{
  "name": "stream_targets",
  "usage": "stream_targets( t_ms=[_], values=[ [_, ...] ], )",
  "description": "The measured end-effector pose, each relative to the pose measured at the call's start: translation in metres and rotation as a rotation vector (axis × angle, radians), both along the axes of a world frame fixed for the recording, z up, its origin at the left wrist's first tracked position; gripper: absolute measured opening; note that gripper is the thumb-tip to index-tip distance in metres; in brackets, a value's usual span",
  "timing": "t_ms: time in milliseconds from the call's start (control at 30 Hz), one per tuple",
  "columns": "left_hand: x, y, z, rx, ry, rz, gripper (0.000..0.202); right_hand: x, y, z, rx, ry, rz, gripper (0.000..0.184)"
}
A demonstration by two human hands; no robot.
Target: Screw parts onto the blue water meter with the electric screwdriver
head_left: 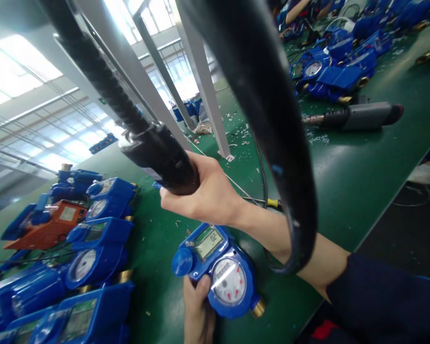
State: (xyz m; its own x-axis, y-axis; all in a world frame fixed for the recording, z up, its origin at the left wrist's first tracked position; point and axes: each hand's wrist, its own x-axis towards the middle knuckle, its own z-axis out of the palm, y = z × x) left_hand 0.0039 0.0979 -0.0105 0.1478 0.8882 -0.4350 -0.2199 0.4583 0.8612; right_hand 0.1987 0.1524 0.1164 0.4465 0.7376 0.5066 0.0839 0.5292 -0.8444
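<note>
My right hand (204, 191) is closed around the lower end of a black power screwdriver (161, 160), which hangs from a ribbed black cable running up to the upper left. The tool's tip is hidden behind my fingers. Just below, my left hand (197, 310) grips a blue water meter (215, 267) from underneath, holding it over the green bench mat. The meter has a lit LCD display, a round dial, a blue cap and a brass fitting. A thick black hose (290, 191) loops down past my right forearm.
Rows of blue meters (96, 248) and one with an orange cover (46, 227) lie left. More blue meters (333, 67) and a grey-black tool (358, 117) lie far right. White metal posts (204, 91) rise from the bench, which has scattered scraps. A co-worker's arm (295, 9) shows at the top.
</note>
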Motion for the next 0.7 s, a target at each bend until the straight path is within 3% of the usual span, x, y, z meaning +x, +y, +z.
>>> stream_targets(
  t_ms=[333, 567, 700],
  values=[
    [-0.001, 0.000, -0.004, 0.028, 0.002, -0.025, 0.087, 0.007, -0.003, 0.002, 0.079, 0.082, 0.064, 0.021],
    [-0.003, 0.003, -0.004, 0.054, -0.015, -0.093, 0.084, 0.019, -0.063, 0.042, 0.052, 0.220, 0.011, 0.023],
    [0.000, 0.003, -0.001, 0.075, -0.093, -0.123, 0.082, 0.024, -0.082, 0.053, 0.004, 0.260, 0.104, 0.020]
  ],
)
